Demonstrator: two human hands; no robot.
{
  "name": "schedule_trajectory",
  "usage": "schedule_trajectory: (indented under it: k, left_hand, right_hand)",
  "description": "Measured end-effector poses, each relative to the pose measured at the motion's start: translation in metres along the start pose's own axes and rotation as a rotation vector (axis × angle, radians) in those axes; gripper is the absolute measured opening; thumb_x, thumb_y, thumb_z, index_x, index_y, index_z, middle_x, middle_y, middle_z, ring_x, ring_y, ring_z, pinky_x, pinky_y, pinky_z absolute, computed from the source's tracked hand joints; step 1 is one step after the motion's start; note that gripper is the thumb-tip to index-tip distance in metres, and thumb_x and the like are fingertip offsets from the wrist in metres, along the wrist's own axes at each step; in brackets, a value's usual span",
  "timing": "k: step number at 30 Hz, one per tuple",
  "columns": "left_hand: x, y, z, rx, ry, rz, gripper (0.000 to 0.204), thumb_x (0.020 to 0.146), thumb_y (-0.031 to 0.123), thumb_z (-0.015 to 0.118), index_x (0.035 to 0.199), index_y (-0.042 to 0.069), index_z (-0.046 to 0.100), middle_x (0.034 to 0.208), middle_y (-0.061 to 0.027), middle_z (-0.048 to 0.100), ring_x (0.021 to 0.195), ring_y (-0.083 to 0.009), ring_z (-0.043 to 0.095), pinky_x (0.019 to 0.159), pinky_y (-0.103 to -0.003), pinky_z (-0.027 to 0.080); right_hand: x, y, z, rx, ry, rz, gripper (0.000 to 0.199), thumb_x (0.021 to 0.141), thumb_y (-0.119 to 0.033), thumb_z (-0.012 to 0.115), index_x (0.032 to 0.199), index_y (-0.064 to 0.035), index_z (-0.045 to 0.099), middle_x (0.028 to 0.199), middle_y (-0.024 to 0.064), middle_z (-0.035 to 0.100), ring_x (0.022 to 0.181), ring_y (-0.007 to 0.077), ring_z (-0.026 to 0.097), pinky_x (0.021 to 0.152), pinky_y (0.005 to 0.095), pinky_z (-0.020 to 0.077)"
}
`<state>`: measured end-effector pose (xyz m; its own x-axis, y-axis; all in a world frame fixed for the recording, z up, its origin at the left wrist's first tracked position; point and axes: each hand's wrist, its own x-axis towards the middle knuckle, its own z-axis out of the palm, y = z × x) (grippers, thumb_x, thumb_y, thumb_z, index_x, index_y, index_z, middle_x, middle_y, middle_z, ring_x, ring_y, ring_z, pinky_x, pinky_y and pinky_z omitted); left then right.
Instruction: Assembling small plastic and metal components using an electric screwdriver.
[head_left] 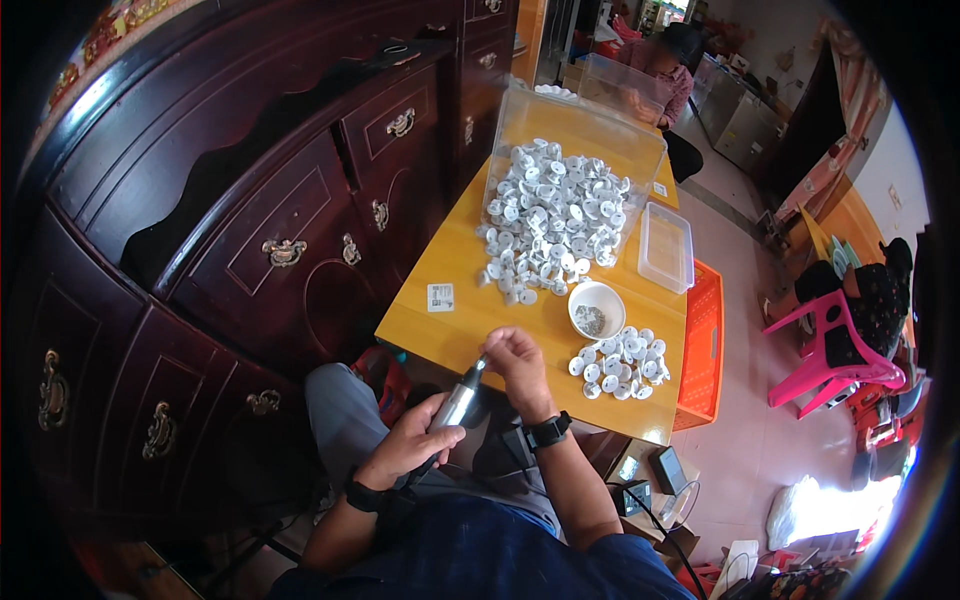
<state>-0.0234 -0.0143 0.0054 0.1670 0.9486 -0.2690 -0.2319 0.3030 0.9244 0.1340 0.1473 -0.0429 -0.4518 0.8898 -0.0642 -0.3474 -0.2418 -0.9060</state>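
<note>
My left hand (413, 440) is wrapped round a silver and black electric screwdriver (457, 403), which points up and away over my lap. At its tip my right hand (517, 368) has its fingers pinched together; whatever they hold is too small to make out. Beyond the right hand stands a white bowl (598, 300) with small metal pieces (590, 320) in it, perhaps screws. A small group of white round plastic parts (622, 366) lies on the table to the right. A much larger heap of similar white parts (555, 210) spreads farther back, partly inside a clear bin lying on the table.
The yellow table (430, 330) carries the clear bin (580, 120), a clear tray (665, 248) and a white label card (440, 297). An orange crate (703, 345) stands right of it. Dark wooden drawers (290, 250) line the left. Another person (665, 75) sits at the far end.
</note>
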Motion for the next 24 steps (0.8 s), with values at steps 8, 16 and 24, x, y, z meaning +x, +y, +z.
schedule_trajectory:
  k: [8, 16, 24]
  left_hand:
    - [-0.0007, 0.0038, 0.0027, 0.059, 0.029, 0.043, 0.055, 0.096, 0.014, 0.067, 0.142, -0.001, 0.042, 0.089, -0.0033, 0.056, 0.061, -0.0076, 0.056, 0.055, -0.023, 0.048]
    - [0.0020, 0.0014, 0.0004, 0.067, 0.021, 0.033, 0.054, 0.096, 0.008, 0.062, 0.144, -0.003, 0.039, 0.087, -0.0026, 0.054, 0.061, -0.0081, 0.055, 0.054, -0.025, 0.048]
    - [0.0017, -0.0008, -0.0019, 0.071, 0.010, 0.024, 0.053, 0.097, 0.007, 0.061, 0.143, -0.002, 0.039, 0.087, -0.0030, 0.055, 0.060, -0.0082, 0.055, 0.053, -0.024, 0.048]
  right_hand:
    - [0.0031, -0.0007, -0.0011, 0.175, 0.012, 0.026, 0.005, 0.100, -0.009, 0.061, 0.104, -0.0072, 0.059, 0.092, 0.0042, 0.066, 0.074, 0.0102, 0.063, 0.068, 0.0227, 0.0538]
    - [0.0018, -0.0031, 0.0010, 0.145, 0.029, 0.017, 0.004, 0.100, -0.010, 0.062, 0.103, -0.0079, 0.060, 0.090, 0.0032, 0.067, 0.073, 0.0085, 0.064, 0.065, 0.0219, 0.0548]
    - [0.0026, 0.0006, -0.0007, 0.092, 0.021, 0.001, 0.004, 0.099, -0.009, 0.062, 0.102, -0.0067, 0.060, 0.088, 0.0024, 0.067, 0.073, 0.0081, 0.064, 0.066, 0.0216, 0.0541]
